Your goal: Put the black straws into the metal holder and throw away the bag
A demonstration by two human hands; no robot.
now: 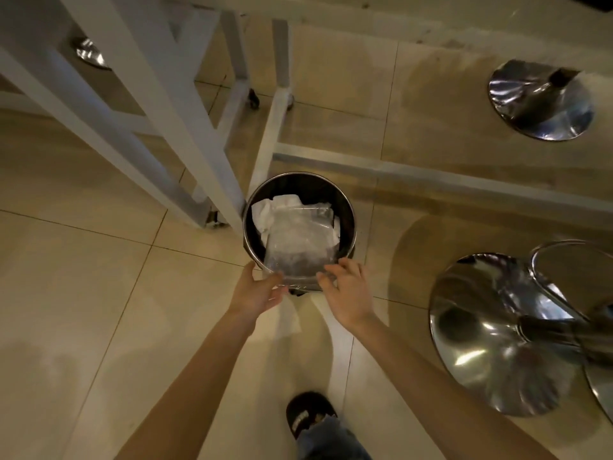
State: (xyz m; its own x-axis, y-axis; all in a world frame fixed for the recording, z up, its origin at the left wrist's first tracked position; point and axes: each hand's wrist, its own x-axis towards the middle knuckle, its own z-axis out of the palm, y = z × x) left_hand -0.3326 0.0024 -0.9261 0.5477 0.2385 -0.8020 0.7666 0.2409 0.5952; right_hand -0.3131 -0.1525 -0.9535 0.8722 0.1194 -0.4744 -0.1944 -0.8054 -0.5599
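The clear plastic bag (298, 247) lies in the round black bin (348, 214) on top of crumpled white paper, its near edge resting over the bin's near rim. My left hand (260, 288) is at the bag's near-left corner, fingers spread and fingertips touching the edge. At the near-right corner my right hand (346, 290) hovers with its fingers apart and nothing in it. No black straws and no metal holder are in view.
White table legs on castors (212, 161) stand right against the bin's left side. Chrome stool bases sit at the right (497, 330) and far right (540, 101). A scrap of white paper (288, 318) lies on the tiled floor below the bin. My slippered foot (308, 416) is at the bottom.
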